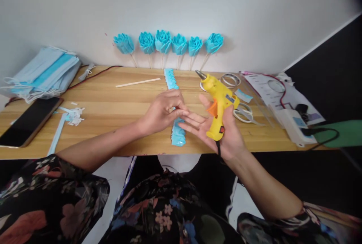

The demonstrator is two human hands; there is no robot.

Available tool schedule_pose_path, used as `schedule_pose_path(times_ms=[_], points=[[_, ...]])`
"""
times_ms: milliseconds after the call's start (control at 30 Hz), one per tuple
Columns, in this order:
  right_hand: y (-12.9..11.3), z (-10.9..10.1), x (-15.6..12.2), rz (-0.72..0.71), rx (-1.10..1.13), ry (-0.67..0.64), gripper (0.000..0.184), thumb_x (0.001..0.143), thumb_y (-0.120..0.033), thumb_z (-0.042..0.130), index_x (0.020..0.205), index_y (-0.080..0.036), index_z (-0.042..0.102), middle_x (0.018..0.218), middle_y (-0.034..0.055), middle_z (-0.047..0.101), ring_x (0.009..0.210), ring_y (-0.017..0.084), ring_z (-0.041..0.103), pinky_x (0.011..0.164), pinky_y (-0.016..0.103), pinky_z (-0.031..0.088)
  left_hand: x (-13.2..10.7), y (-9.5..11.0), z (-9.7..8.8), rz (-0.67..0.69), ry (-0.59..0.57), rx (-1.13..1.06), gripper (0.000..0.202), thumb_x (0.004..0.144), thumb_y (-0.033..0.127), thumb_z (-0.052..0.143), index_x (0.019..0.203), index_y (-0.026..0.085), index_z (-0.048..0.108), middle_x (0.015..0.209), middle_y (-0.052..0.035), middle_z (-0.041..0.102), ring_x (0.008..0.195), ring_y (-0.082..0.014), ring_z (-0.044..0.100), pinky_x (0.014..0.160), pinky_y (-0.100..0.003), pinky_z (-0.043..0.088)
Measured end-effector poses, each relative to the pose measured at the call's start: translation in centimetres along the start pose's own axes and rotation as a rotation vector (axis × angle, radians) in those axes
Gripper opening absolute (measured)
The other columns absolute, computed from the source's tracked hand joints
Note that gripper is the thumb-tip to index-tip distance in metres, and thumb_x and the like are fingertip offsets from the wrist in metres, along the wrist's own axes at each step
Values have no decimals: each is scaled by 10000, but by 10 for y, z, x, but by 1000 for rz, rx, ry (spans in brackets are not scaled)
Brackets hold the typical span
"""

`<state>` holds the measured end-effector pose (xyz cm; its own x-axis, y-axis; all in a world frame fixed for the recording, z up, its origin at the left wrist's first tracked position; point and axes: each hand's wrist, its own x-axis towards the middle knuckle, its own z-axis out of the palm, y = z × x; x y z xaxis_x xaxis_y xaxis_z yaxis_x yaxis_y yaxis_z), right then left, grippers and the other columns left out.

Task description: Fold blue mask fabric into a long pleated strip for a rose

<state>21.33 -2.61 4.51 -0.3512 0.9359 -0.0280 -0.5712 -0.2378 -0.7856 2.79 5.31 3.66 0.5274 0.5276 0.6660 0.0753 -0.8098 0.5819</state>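
My right hand (217,131) lies palm up over the table's front edge with a yellow glue gun (217,98) resting in it, nozzle pointing up and left; the fingers are stretched out, loosely cradling it. My left hand (164,110) has its fingers pinched together just above a long blue pleated strip (173,85) that runs from the wall to the table's front edge. The left fingertips touch the right hand's fingers.
Several blue fabric roses (163,42) on sticks lean against the wall. A stack of blue face masks (42,72) and a phone (29,120) lie at left. A wooden stick (137,82), scissors (245,114), tape rolls (230,80) and a power strip (292,123) sit on the wooden table (113,104).
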Motion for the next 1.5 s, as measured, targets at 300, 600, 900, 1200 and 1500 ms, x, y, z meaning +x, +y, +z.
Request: schedule_pose_path(times_ms=[300, 600, 900, 1200, 1500], points=[[22, -10, -36, -44, -119, 63, 664, 850, -751, 512, 1347, -312, 564, 1336, 112, 669, 1332, 283, 561, 1143, 578, 372, -39, 46, -41, -308, 77, -11, 213, 941, 325, 615, 755, 233, 567, 730, -18, 612, 662, -145, 550, 614, -305, 470], [31, -55, -76, -164, -624, 199, 437, 912, -582, 564, 1201, -284, 702, 1239, 93, 719, 1188, 284, 652, 1066, 501, 487, -172, 83, -37, -507, -160, 106, 328, 938, 282, 573, 627, 198, 511, 561, 26, 514, 497, -104, 486, 481, -216, 382], [37, 13, -41, -42, -598, -201, 543, 841, -671, 594, 1132, -220, 678, 1011, 86, 717, 934, 235, 684, 872, 375, 560, -125, 96, 10, -720, -373, -452, 371, 930, 342, 630, 1286, 239, 632, 1093, -65, 720, 824, -142, 686, 754, -239, 568], [22, -13, -66, -173, -950, -164, 581, 977, -654, 332, 764, -177, 587, 739, 32, 583, 749, 159, 540, 803, 317, 480, -85, 90, 68, -668, -374, -616, 141, 874, 182, 561, 768, 124, 635, 694, -30, 670, 609, -106, 606, 593, -178, 474], [29, -13, -79, -327, -1008, -90, 572, 1002, -617, 287, 741, -196, 571, 699, 26, 621, 710, 149, 575, 751, 284, 475, -74, 91, 71, -620, -312, -560, 250, 913, 288, 549, 733, 131, 622, 682, -34, 645, 624, -107, 561, 595, -194, 425]])
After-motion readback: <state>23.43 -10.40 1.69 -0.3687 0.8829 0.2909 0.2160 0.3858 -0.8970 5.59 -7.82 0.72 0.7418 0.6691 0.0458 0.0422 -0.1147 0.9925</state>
